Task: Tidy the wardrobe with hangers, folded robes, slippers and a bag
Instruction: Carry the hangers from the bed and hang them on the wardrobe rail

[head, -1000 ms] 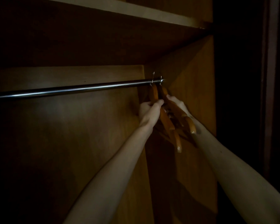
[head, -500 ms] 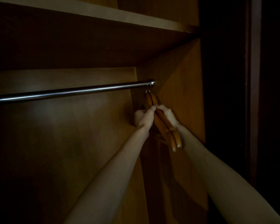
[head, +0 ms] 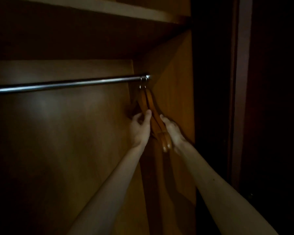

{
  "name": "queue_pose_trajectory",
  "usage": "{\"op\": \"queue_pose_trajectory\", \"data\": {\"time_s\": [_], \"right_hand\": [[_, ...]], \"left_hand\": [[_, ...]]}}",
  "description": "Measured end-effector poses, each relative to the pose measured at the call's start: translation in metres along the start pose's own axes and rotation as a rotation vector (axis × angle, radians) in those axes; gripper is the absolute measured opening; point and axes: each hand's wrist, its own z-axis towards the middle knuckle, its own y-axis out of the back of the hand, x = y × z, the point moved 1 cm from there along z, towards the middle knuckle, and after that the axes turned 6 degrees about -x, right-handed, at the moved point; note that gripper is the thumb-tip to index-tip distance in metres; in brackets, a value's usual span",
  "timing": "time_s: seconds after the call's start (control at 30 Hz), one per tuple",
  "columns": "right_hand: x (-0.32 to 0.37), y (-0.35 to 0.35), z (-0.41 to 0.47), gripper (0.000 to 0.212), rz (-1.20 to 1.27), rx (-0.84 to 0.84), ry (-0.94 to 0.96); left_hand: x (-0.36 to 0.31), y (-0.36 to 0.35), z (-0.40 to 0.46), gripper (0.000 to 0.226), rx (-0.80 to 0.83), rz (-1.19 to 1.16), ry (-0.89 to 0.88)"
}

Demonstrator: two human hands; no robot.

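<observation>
Dim wardrobe interior, brown wood panels, lit mainly at the right side panel. A polished metal hanging rail runs from the left edge to its end at the right side panel, below a pale wooden shelf. Two orange-brown wooden hangers hang by their thin metal hooks at the far right end of the rail, pressed close together and just beside the side panel; their near arms slope down toward the camera, rounded tips side by side at the bottom. Left hand: thumb stretched up and touching the left face of the hangers, other fingers curled behind in shadow; whether they close on the wood cannot be told. Right hand: fingers extended along the right face of the hangers, touching them, not visibly wrapped round; lower part of this hand is motion-blurred. Both bare forearms reach in from the bottom of the view. Dark vertical door frame stands at the right, well apart from the hangers.
</observation>
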Motion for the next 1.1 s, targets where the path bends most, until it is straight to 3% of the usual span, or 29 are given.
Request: {"op": "queue_pose_trajectory", "data": {"time_s": [0.07,0.13,0.2,0.33,0.4,0.53,0.7,0.83,1.0,1.1], "right_hand": [[-0.021,0.019,-0.015,0.021,-0.057,-0.015,-0.035],[-0.051,0.034,-0.034,0.015,-0.112,0.010,-0.064],[-0.093,0.047,-0.048,0.019,-0.192,0.031,-0.113],[-0.174,0.074,-0.102,0.028,-0.380,0.050,-0.195],[-0.224,0.092,-0.130,0.027,-0.516,0.027,-0.245],[-0.319,0.141,-0.201,0.026,-0.667,-0.081,-0.486],[-0.394,0.202,-0.316,0.022,-0.772,-0.279,-0.756],[-0.423,0.227,-0.436,0.026,-0.667,-0.547,-1.058],[-0.436,0.220,-0.585,0.024,-0.443,-0.957,-1.329],[-0.443,0.198,-0.666,0.024,-0.300,-1.105,-1.420]], "left_hand": [[0.024,0.010,-0.036,0.038,-0.127,0.066,-0.098],[0.059,0.017,-0.078,0.026,-0.148,0.122,-0.156],[0.105,0.019,-0.124,0.020,-0.054,0.155,-0.147],[0.202,0.019,-0.185,0.014,0.287,0.349,-0.096],[0.245,0.019,-0.214,0.012,0.352,0.230,0.183],[0.324,0.013,-0.285,0.013,0.723,0.622,0.255],[0.382,0.006,-0.381,0.019,1.348,0.772,0.349],[0.410,0.007,-0.466,0.015,1.838,0.869,0.321],[0.420,0.014,-0.569,0.013,2.189,1.018,0.198],[0.414,0.025,-0.633,0.018,2.328,1.094,0.118]]}}
